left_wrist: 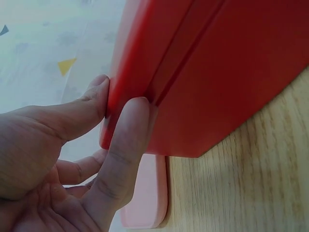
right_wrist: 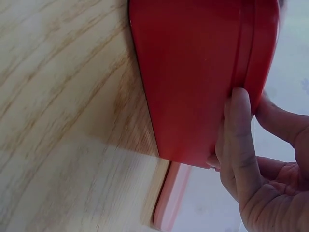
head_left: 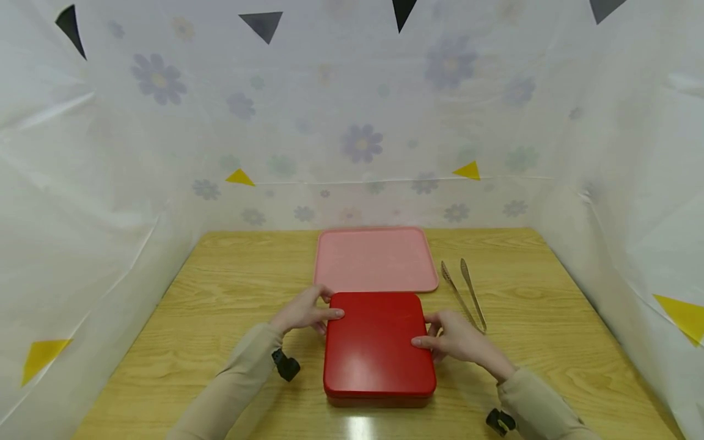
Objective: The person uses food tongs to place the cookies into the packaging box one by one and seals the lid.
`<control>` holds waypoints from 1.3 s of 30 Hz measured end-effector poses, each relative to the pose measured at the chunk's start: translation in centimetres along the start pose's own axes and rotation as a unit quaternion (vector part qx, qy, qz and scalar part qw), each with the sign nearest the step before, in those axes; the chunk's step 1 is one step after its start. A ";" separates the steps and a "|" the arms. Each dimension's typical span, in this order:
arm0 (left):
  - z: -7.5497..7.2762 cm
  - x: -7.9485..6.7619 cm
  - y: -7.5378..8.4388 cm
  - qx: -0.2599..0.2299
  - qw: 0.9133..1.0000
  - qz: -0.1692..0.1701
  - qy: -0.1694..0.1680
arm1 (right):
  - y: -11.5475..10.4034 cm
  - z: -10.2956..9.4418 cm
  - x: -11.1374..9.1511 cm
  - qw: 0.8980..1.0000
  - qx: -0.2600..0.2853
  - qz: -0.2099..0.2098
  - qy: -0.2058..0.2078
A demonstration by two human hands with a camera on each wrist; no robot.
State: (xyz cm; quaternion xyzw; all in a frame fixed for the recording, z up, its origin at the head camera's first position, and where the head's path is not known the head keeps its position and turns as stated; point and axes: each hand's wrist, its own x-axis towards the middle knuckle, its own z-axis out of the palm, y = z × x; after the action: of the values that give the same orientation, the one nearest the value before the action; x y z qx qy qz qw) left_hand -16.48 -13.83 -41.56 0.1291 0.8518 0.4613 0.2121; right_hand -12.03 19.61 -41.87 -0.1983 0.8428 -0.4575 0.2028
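A red lidded box (head_left: 379, 360) stands on the wooden table in front of me, its lid (left_wrist: 145, 53) seated on it with a thin seam below the rim. My left hand (head_left: 304, 313) pinches the lid's left side near the far corner, thumb on top and fingers against the side at the seam. On the opposite side, my right hand (head_left: 459, 337) holds the lid the same way, its thumb over the top edge. In the right wrist view, the fingers (right_wrist: 239, 130) press along the seam. What the box contains is hidden.
Behind the box lies a pink tray (head_left: 376, 260), its near edge close to the box. Metal tongs (head_left: 473, 299) lie spread to the right of the tray, just beyond my right hand. White sheeting (head_left: 110, 201) with flower prints encloses the table's back and sides.
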 end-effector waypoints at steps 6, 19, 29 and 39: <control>0.1 -0.4 -0.1 -0.007 1.000 0.018 0.000 | 0.0 0.2 -0.2 1.000 -0.007 -0.010 0.008; 0.4 -0.2 -0.5 0.000 1.000 0.025 0.016 | 0.2 0.4 -0.2 0.999 -0.030 -0.011 0.019; 0.6 1.0 -0.5 0.013 0.998 0.037 0.040 | 1.2 -0.9 2.6 0.994 -0.084 -0.024 0.071; 1.0 2.0 -0.9 0.064 0.991 0.061 0.104 | 1.3 -1.7 6.0 0.994 -0.045 0.021 0.096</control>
State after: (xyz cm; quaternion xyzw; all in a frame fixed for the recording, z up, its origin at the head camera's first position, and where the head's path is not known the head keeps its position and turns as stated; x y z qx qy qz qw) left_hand -17.74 -12.76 -43.30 0.1456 0.8874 0.4291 0.0847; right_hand -18.12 18.29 -43.08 -0.1446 0.8818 -0.4320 0.1217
